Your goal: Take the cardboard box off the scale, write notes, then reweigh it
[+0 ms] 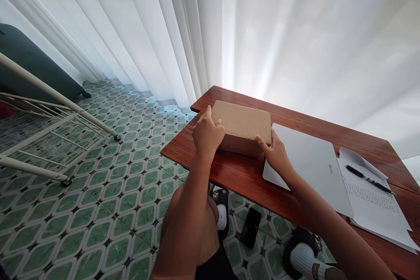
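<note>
A brown cardboard box (243, 122), its lid closed, is between my two hands over the left part of the wooden table (229, 168). My left hand (209, 132) grips the box's left end, thumb by the near top edge. At the opposite end, my right hand (274, 151) holds the near right corner, thumb on the front edge and fingers along the side. The far fingers of both hands are partly hidden. Whether the box rests on the table or is slightly lifted, I cannot tell. A closed silver laptop (305, 162) lies right of the box, under my right forearm.
Papers (370, 201) with a black pen (370, 179) on them lie at the table's right. On the tiled floor below is a black phone (251, 227), between my feet. A white wheeled rack (75, 118) stands left. White curtains (157, 30) hang behind the table.
</note>
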Demonstrator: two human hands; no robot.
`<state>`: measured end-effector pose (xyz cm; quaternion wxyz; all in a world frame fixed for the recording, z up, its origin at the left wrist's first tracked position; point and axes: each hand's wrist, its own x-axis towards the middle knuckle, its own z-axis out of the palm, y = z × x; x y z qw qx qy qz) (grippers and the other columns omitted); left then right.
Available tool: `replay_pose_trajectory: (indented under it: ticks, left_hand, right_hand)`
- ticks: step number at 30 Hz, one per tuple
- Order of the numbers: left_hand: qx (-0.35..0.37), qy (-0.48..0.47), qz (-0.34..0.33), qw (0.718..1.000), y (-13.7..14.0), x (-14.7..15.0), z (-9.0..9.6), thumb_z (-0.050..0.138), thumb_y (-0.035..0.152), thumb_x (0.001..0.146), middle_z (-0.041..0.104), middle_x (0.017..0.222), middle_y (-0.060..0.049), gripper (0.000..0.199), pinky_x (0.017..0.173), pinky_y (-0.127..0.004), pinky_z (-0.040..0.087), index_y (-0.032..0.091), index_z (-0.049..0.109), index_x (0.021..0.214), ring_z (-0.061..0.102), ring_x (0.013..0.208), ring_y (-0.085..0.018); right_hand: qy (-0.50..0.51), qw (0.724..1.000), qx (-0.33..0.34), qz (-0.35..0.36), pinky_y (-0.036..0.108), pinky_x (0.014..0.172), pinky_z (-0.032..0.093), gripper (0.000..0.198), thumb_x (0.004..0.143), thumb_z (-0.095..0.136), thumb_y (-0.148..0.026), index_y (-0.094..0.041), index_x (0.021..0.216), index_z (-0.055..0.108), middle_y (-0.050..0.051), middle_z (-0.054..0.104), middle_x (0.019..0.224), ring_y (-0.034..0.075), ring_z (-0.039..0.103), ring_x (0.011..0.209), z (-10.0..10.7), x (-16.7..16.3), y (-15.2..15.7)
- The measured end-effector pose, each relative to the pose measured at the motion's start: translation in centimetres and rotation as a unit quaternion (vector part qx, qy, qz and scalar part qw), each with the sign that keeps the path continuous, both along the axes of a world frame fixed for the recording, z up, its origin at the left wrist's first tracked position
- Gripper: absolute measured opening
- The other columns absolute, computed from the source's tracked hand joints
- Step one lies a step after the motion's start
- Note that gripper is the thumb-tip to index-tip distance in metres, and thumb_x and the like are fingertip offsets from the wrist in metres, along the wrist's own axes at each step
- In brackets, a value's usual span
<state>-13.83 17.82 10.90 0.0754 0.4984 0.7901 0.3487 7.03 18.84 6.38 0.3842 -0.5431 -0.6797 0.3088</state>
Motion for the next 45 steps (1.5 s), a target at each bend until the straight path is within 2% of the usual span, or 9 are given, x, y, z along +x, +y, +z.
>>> replay_pose_trajectory:
  ticks: [3,11,23,26,29,31,35,38,45]
  left_hand:
    - [0.004,-0.001,-0.004,1.0,0.0,-0.1,-0.3,0.05,0.018,0.088,0.059,0.141,-0.014,0.067,0.1,-0.052,0.049,0.021,0.036,0.153,0.06,0.122,-0.037]
    - [0.054,-0.026,-0.017,0.998,0.3,-0.3,-1.2,0.05,0.016,0.083,0.063,0.133,-0.017,0.064,0.099,-0.061,0.045,0.026,0.047,0.146,0.061,0.117,-0.041]
    - [0.02,-0.011,-0.031,0.999,0.4,-0.5,-1.0,0.042,0.014,0.086,0.058,0.139,-0.018,0.061,0.097,-0.065,0.045,0.024,0.047,0.146,0.057,0.121,-0.044]
    - [0.061,0.016,-0.035,0.997,0.4,0.1,-1.0,0.042,0.008,0.084,0.056,0.142,-0.017,0.062,0.104,-0.063,0.042,0.02,0.051,0.144,0.048,0.133,-0.041]
    - [0.14,0.051,-0.043,0.988,0.3,1.3,-0.7,0.042,0.006,0.083,0.057,0.142,-0.013,0.06,0.115,-0.055,0.036,0.017,0.052,0.142,0.041,0.141,-0.035]
    - [0.197,0.067,-0.05,0.977,0.2,2.2,-0.4,0.042,0.006,0.084,0.058,0.141,-0.01,0.059,0.119,-0.05,0.032,0.017,0.052,0.141,0.039,0.143,-0.031]
    - [0.29,0.077,-0.087,0.95,-0.3,3.8,0.3,0.04,0.005,0.084,0.061,0.135,-0.005,0.057,0.12,-0.043,0.031,0.022,0.053,0.137,0.041,0.141,-0.023]
    - [0.319,0.085,-0.133,0.935,-0.6,4.9,0.4,0.039,0.005,0.081,0.062,0.131,-0.008,0.057,0.116,-0.043,0.033,0.021,0.055,0.134,0.046,0.136,-0.024]
    - [0.399,0.142,-0.233,0.875,-1.2,7.9,-0.8,0.041,0.008,0.081,0.067,0.105,-0.009,0.05,0.087,-0.039,0.043,0.02,0.058,0.127,0.058,0.098,-0.025]
  right_hand:
    - [-0.007,1.0,0.009,-0.001,0.047,0.095,0.047,0.067,0.088,0.054,-0.067,-0.022,0.138,0.052,0.011,0.064,0.129,0.032,0.06,0.114,-0.1,-0.2,0.0]
    - [0.005,1.0,0.013,0.008,0.048,0.095,0.046,0.065,0.088,0.056,-0.067,-0.024,0.137,0.055,0.011,0.064,0.129,0.032,0.06,0.114,-0.1,-0.3,0.1]
    - [0.015,0.999,0.009,0.03,0.048,0.098,0.047,0.07,0.088,0.058,-0.066,-0.027,0.145,0.048,0.008,0.062,0.134,0.03,0.058,0.12,0.0,-0.1,0.2]
    - [0.004,0.999,0.002,0.049,0.052,0.106,0.043,0.08,0.087,0.055,-0.07,-0.025,0.152,0.039,0.01,0.055,0.144,0.032,0.052,0.13,-0.3,0.5,0.4]
    - [-0.002,0.999,-0.008,0.049,0.053,0.116,0.033,0.089,0.088,0.048,-0.074,-0.018,0.156,0.032,0.013,0.041,0.155,0.032,0.038,0.143,-0.6,1.5,0.5]
    - [0.007,0.999,-0.012,0.041,0.051,0.117,0.034,0.091,0.089,0.046,-0.074,-0.014,0.156,0.03,0.016,0.039,0.156,0.03,0.036,0.145,-0.7,2.2,0.3]
    - [0.037,0.999,0.014,0.028,0.047,0.107,0.046,0.073,0.095,0.045,-0.067,-0.019,0.149,0.041,0.015,0.048,0.149,0.026,0.045,0.138,-0.3,3.8,-0.4]
    - [0.03,0.997,0.062,0.022,0.044,0.1,0.05,0.051,0.099,0.041,-0.059,-0.024,0.134,0.055,0.011,0.06,0.134,0.024,0.056,0.124,0.2,5.1,-1.3]
    - [-0.008,0.995,0.089,0.043,0.036,0.083,0.046,0.036,0.103,0.039,-0.047,-0.024,0.1,0.067,0.003,0.065,0.089,0.02,0.061,0.088,0.5,9.1,-3.8]
